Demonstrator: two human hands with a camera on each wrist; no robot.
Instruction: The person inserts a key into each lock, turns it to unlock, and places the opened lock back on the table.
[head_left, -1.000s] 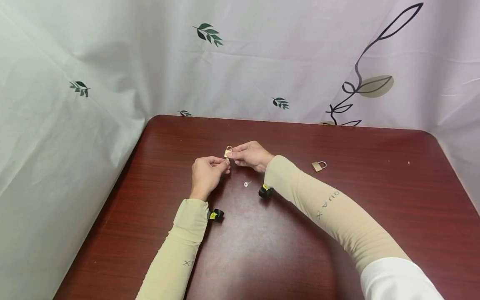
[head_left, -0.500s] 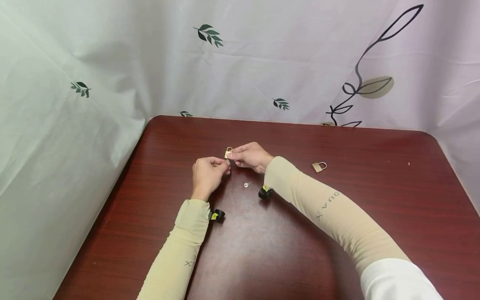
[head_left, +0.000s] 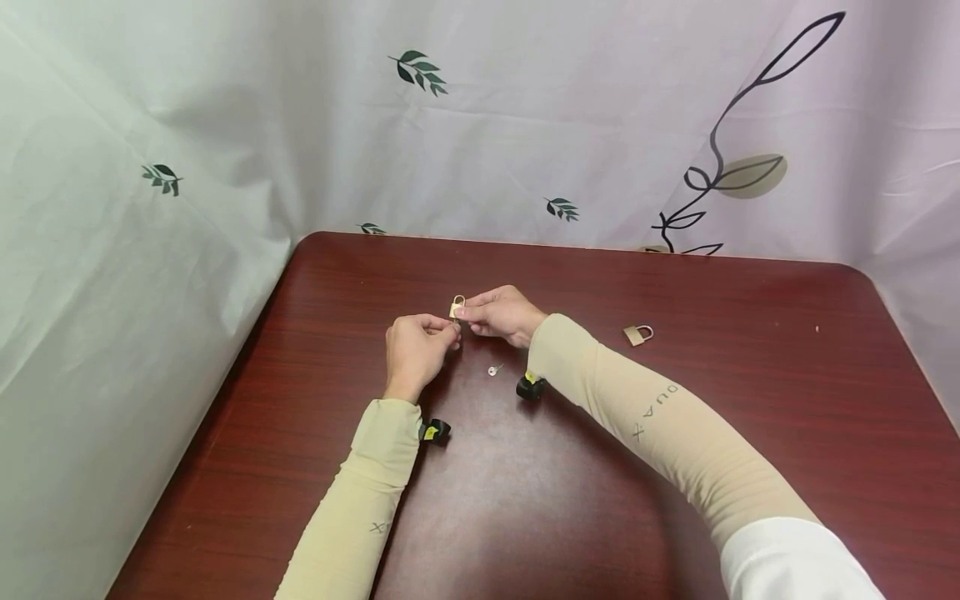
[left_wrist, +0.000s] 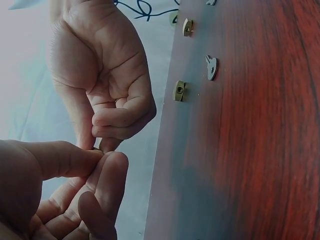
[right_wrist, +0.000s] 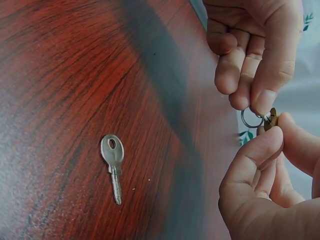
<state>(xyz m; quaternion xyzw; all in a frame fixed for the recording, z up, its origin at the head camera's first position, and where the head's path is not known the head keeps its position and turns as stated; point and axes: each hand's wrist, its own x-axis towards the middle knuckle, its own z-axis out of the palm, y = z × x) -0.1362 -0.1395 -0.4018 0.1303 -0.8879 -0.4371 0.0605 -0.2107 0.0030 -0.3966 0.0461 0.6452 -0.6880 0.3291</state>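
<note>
My right hand (head_left: 506, 315) pinches a small brass padlock (head_left: 455, 309) between thumb and fingers, its shackle pointing up. From below, my left hand (head_left: 415, 350) pinches a small key at the padlock's underside. The right wrist view shows a metal ring (right_wrist: 244, 121) hanging by the left fingertips, right beside the padlock's brass body (right_wrist: 274, 119). Most of the key is hidden by the fingers. On the table near both hands lies a loose silver key (right_wrist: 113, 155), also seen in the head view.
A second brass padlock (head_left: 636, 335) lies on the dark red table (head_left: 555, 517), beyond my right forearm. The left wrist view shows two brass padlocks on the table, one nearer (left_wrist: 179, 91) and one farther (left_wrist: 187, 27). A patterned white curtain (head_left: 480, 142) hangs behind.
Both hands stay almost in place, the padlock and key still held together. Only a slight shift of the whole head view shows.
</note>
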